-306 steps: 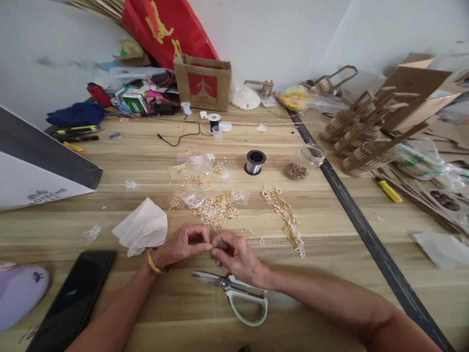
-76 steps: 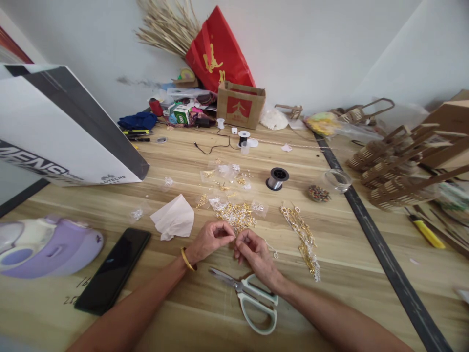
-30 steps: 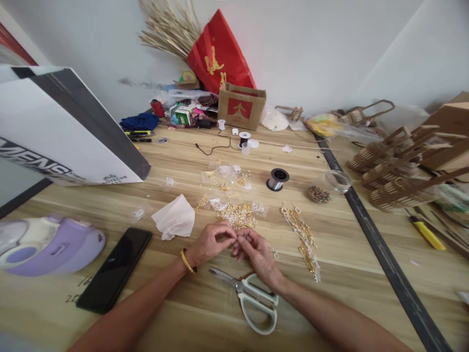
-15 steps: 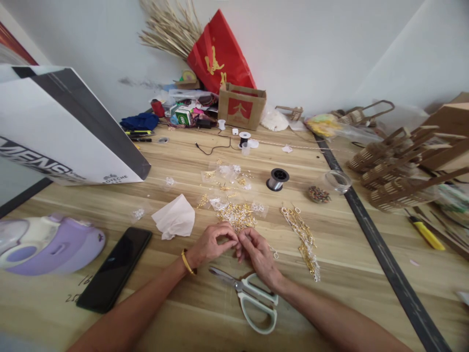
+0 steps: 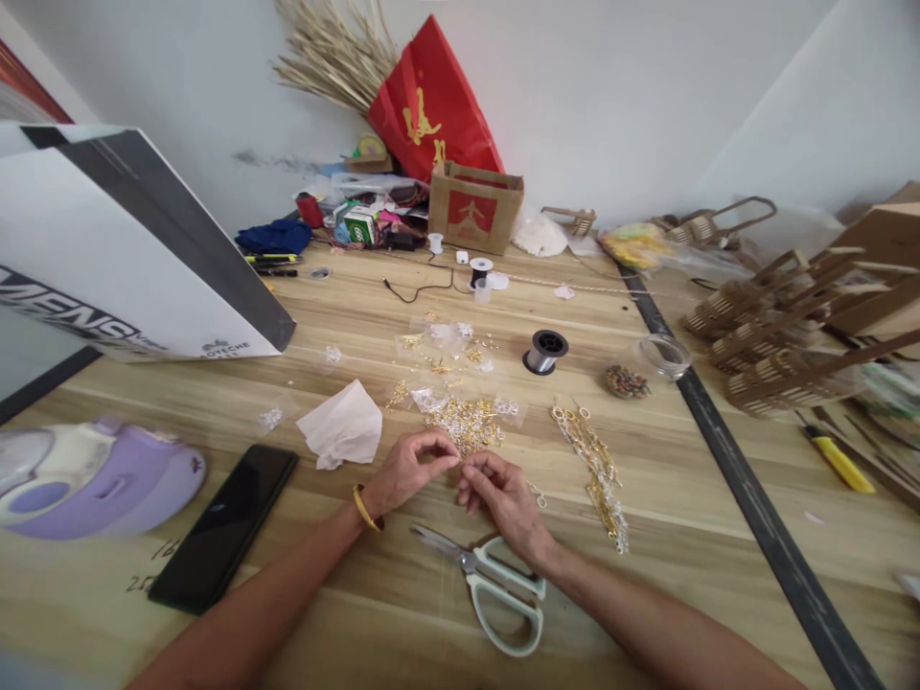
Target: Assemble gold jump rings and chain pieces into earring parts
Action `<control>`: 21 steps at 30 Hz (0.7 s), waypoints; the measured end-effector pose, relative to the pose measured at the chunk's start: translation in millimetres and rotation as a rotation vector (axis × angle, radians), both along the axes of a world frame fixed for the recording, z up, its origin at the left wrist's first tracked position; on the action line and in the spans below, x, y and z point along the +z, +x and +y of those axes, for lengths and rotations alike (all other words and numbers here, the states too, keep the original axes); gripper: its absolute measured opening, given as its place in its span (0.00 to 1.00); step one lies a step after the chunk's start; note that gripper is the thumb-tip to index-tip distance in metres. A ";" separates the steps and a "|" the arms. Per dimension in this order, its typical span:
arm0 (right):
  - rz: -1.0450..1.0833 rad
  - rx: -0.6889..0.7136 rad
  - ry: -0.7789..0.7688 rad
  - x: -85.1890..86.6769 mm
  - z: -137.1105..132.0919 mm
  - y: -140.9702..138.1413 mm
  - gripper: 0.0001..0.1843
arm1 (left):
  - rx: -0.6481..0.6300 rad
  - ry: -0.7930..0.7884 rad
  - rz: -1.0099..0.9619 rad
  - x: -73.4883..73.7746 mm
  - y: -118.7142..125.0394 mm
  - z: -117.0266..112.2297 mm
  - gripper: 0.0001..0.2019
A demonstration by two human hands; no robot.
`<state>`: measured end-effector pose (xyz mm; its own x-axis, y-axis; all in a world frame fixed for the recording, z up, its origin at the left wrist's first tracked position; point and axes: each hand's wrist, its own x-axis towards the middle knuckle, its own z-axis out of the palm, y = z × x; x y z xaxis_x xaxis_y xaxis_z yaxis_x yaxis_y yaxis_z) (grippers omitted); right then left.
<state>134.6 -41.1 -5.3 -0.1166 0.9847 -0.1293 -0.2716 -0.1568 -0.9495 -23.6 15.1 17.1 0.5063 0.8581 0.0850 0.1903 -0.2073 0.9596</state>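
Observation:
My left hand (image 5: 409, 470), with a gold bangle at the wrist, and my right hand (image 5: 499, 494) meet fingertip to fingertip just above the wooden table (image 5: 359, 316). Both pinch something tiny that I cannot make out. Right behind the fingers lies a pile of small gold and silver jewellery findings (image 5: 464, 422). A row of finished gold chain pieces (image 5: 593, 470) lies to the right of my right hand. White-handled scissors (image 5: 495, 580) rest on the table below my right wrist.
A black phone (image 5: 222, 527) and a purple-and-white device (image 5: 93, 479) lie at the left, a crumpled tissue (image 5: 343, 426) beside them. Farther back are a wire spool (image 5: 544, 351), a bead dish (image 5: 625, 380), a glass jar (image 5: 665, 355), paper bags and clutter. Wooden baskets (image 5: 776, 335) fill the right.
My fingertips have shifted slightly against each other while staying pinched together. Nothing else on the table has moved.

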 end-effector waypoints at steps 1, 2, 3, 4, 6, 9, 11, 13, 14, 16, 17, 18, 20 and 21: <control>-0.005 0.006 -0.001 0.2 0.0 0.2 0.15 | 0.001 0.001 -0.001 0.5 0.3 0.0 0.04; -0.009 0.012 -0.002 0.6 -0.1 0.4 0.15 | 0.003 0.002 -0.002 0.8 0.5 0.0 0.04; -0.009 0.016 -0.002 0.9 -0.1 0.6 0.15 | 0.005 0.003 -0.002 1.0 0.6 0.1 0.04; -0.004 0.018 -0.004 1.3 -0.1 0.8 0.15 | 0.008 0.003 -0.002 1.1 0.6 0.1 0.04; 0.018 0.020 -0.012 1.8 -0.2 1.1 0.15 | 0.013 0.003 0.000 0.8 0.4 0.2 0.04; 0.056 0.016 -0.033 2.2 -0.1 1.2 0.16 | 0.020 -0.002 0.000 0.3 0.1 -0.1 0.04; 0.067 0.014 -0.046 2.3 0.0 1.3 0.16 | 0.015 -0.015 -0.005 0.0 0.1 -0.6 0.04; 0.072 0.010 -0.052 2.4 0.0 1.5 0.17 | 0.011 -0.038 -0.015 -0.3 0.1 -1.4 0.04; 0.073 0.010 -0.053 2.5 0.0 1.6 0.17 | 0.012 -0.058 -0.026 -0.4 0.1 -1.8 0.04; 0.077 0.010 -0.053 2.6 -0.1 1.8 0.17 | 0.012 -0.102 -0.056 -0.6 0.1 -2.7 0.05; 0.079 0.011 -0.053 2.6 -0.1 1.8 0.18 | 0.009 -0.124 -0.072 -0.5 0.1 -3.0 0.05; 0.082 0.013 -0.054 2.6 -0.1 1.8 0.18 | 0.009 -0.143 -0.090 -0.3 0.2 -3.3 0.05; 0.087 0.015 -0.057 2.5 0.0 1.6 0.18 | 0.008 -0.175 -0.126 0.1 0.3 -3.5 0.06; 0.090 0.014 -0.060 2.4 0.0 1.5 0.18 | 0.004 -0.192 -0.144 0.3 0.3 -3.5 0.06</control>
